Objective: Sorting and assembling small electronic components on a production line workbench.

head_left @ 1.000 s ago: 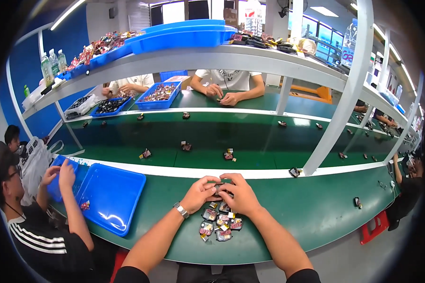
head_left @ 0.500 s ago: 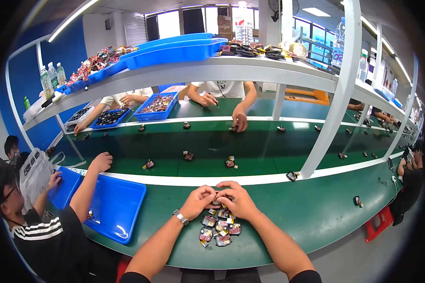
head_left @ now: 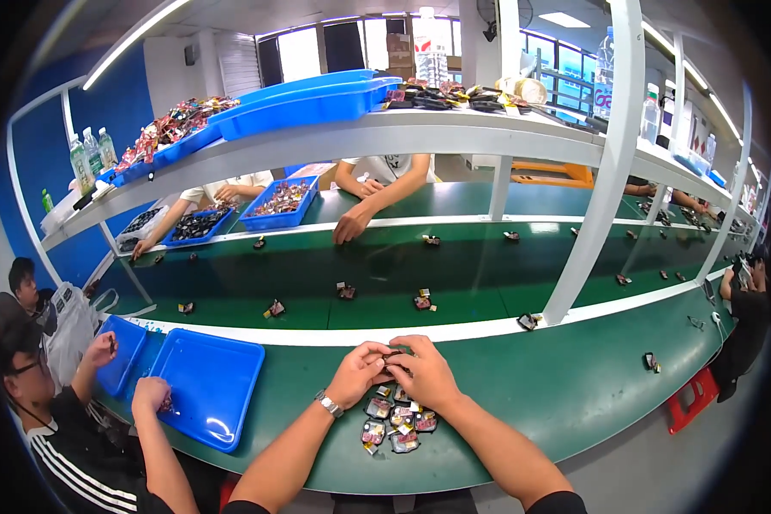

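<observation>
Both hands on one part. Left hand (head_left: 356, 375) and right hand (head_left: 423, 373) come together with thumbs and fingertips pinched on a small dark unit (head_left: 395, 363). Fingers cover most of it, so can't tell its face or what's being done to it. It's up between the fingertips, near the far end of the pile.

Step in hand, my read: two-handed finger work on that single unit; can't say how far along. Next move calls for a steady two-sided pinch, and a clear view of the piece before letting go.

Clock from the hands, 12 = away from the person:

6: pile of units (head_left: 403, 441), black cases, reddish boards, yellow bits, some touching, on the green table (head_left: 522, 394).
3: lone unit (head_left: 652, 362), well apart.
Between 2 and 3: another unit (head_left: 528, 322) at the foot of the white post (head_left: 598, 188).
12: white rail (head_left: 317, 337), then green belt (head_left: 463, 270) with units spread along it. Co-worker's hand (head_left: 352, 224) out over its far side, about 11.
9: blue tray (head_left: 210, 377), a neighbour's hand (head_left: 152, 394) at its near left edge.
</observation>
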The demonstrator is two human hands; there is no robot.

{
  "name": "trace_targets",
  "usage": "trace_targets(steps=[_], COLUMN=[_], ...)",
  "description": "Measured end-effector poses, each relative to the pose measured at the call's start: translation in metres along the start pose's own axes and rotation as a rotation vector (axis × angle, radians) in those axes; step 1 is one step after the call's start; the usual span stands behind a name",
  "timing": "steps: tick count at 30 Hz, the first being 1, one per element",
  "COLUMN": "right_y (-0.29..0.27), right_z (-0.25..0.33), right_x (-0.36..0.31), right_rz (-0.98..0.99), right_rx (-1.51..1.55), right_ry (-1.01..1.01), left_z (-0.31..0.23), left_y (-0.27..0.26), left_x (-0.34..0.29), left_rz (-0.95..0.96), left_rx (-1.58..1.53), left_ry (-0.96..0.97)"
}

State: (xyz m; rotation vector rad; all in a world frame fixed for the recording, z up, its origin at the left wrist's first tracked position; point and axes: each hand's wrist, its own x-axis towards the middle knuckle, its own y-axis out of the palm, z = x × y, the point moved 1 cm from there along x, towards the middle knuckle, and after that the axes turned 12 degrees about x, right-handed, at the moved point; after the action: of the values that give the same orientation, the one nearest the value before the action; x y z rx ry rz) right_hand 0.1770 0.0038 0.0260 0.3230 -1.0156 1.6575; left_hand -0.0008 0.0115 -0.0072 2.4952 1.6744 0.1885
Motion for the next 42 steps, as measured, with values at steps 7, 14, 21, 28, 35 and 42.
trace_targets(steps=[7,14,21,28,35,42], right_y=[0.003,0.008,0.010,0.014,0.015,0.018], right_z=[-0.002,-0.001,-0.003,0.001,-0.005,-0.012], right_x=[-0.002,-0.005,-0.006,-0.006,-0.009,-0.008], right_rz=[-0.012,-0.062,-0.081,-0.123,-0.136,-0.112], right_rx=[0.137,0.138,0.087,0.065,0.112,0.208], right_ry=[0.090,0.149,0.122,0.118,0.120,0.216], left_z=[0.002,0.004,0.003,0.003,0.003,0.007], left_y=[-0.004,-0.004,-0.004,-0.006,-0.003,-0.006], left_x=[-0.001,0.001,0.000,0.000,0.001,0.002], left_rz=[0.002,0.011,0.031,0.059,0.057,-0.002], left_rx=[-0.015,-0.039,-0.053,-0.079,-0.106,-0.049], left_ry=[-0.012,0.022,0.043,0.039,0.043,0.050])
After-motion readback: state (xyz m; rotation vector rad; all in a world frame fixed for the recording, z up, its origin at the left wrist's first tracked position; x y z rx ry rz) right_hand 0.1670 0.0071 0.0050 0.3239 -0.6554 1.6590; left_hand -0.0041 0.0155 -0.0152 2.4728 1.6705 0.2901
